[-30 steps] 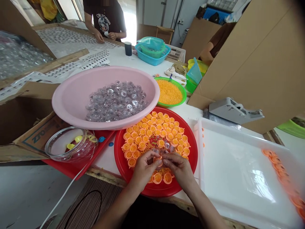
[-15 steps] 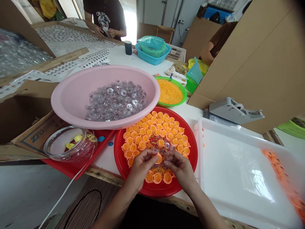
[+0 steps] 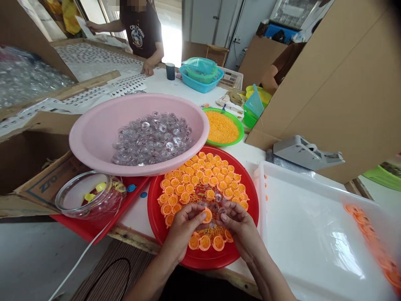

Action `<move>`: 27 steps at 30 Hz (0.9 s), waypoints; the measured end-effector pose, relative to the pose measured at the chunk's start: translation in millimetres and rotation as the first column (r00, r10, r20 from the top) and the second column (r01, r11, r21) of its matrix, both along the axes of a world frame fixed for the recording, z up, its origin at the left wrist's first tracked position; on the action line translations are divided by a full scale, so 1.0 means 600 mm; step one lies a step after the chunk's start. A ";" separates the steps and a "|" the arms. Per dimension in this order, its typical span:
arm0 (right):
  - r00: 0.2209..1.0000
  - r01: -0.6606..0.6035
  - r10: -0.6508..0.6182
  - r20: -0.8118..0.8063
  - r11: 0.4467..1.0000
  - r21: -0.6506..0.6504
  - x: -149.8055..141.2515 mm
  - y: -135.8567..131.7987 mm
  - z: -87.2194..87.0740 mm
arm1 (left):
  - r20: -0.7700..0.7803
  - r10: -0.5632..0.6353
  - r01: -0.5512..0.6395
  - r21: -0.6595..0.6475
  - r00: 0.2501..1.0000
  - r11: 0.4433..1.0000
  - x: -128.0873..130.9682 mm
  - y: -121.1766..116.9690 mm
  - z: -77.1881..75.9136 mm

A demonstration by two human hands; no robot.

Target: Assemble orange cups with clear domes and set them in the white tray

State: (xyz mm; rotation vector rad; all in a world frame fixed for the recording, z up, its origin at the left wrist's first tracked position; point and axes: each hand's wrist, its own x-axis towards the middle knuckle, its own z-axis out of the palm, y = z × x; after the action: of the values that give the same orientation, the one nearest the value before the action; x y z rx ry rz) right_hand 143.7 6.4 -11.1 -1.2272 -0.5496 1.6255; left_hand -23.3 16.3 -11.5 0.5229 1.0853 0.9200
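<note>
My left hand (image 3: 187,223) pinches a small round orange plastic cup (image 3: 206,215) between thumb and fingers, its open face up. Just to the right, my right hand (image 3: 238,221) has its thumb and fingertips together on what looks like a small clear plastic cap (image 3: 223,212), partly hidden by the fingers. Both hands are above a red round tray (image 3: 249,167). Many orange cups with yellow-orange filling (image 3: 205,242) lie on it. Among them are loose yellow grains and a few clear caps (image 3: 218,197).
Behind the tray stands a pink basin (image 3: 90,121) of clear caps, beside a green bowl (image 3: 241,136) of yellow grains. A white tray (image 3: 300,234) with orange pieces is at right. A glass jar (image 3: 84,205) and cardboard box (image 3: 46,167) stand left. Another person (image 3: 140,33) stands across the table.
My right hand has moved slightly away from the orange cup, widening the gap between my hands. The person across the table has stretched one arm out sideways with a white sheet.
</note>
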 end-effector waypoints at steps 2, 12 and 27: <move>0.999 -0.043 0.043 0.006 0.999 0.004 -0.001 0.000 0.003 | -0.004 -0.005 0.005 -0.003 1.000 1.000 0.001 0.000 0.000; 0.992 -0.118 0.118 0.043 0.993 0.008 -0.004 -0.002 0.003 | -0.002 0.004 -0.004 -0.001 1.000 1.000 -0.001 -0.002 0.000; 0.954 -0.166 0.146 0.263 0.984 0.057 -0.007 0.003 0.001 | 0.047 -0.057 0.053 0.082 0.997 0.995 0.007 -0.009 -0.005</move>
State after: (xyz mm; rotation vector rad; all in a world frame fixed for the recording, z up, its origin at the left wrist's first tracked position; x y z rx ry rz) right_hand 139.7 8.1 -10.7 -1.3747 -0.8854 1.5662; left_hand -18.9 11.0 -14.5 0.5911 0.9874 0.9267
